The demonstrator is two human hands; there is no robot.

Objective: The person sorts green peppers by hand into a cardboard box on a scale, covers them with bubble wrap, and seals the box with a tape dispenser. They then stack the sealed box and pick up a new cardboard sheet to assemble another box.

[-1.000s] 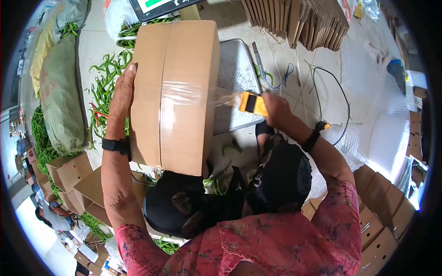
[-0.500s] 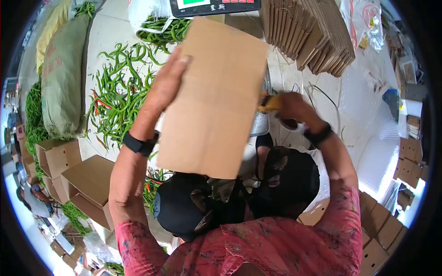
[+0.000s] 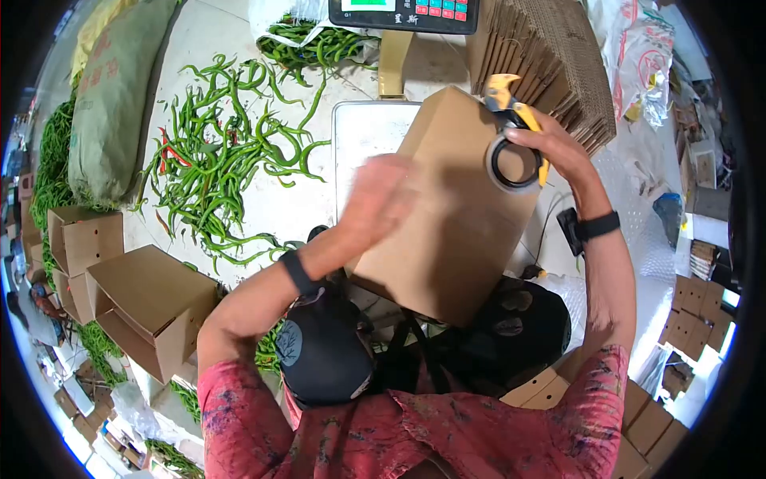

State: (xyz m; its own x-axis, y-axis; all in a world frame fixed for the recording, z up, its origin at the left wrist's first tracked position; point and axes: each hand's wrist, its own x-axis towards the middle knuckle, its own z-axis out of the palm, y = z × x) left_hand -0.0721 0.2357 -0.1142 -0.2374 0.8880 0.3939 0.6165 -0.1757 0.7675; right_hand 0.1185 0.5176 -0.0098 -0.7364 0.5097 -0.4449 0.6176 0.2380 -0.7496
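Observation:
A cardboard box (image 3: 463, 215) stands tilted in front of me above my knees, its broad closed face toward me. My right hand (image 3: 558, 148) is wrapped around a yellow and black tape dispenser (image 3: 525, 120), whose roll of tape overlaps the box's upper right part. My left hand (image 3: 379, 195) is smeared by motion at the box's left side, its fingers too blurred to make out. Behind the box, the bare platform of a weighing scale (image 3: 371, 124) shows in part.
Loose green chilies (image 3: 211, 172) with a few red ones cover the floor at left. Flattened cartons (image 3: 550, 64) stand stacked at upper right. The scale's display (image 3: 403, 12) is at the top. Open boxes (image 3: 159, 303) sit at lower left, beside a full green sack (image 3: 120, 104).
The cardboard has turned from a flat face view to show the box's sides. My right hand brought the dispenser up to its right edge; my left hand moved down from its upper left edge.

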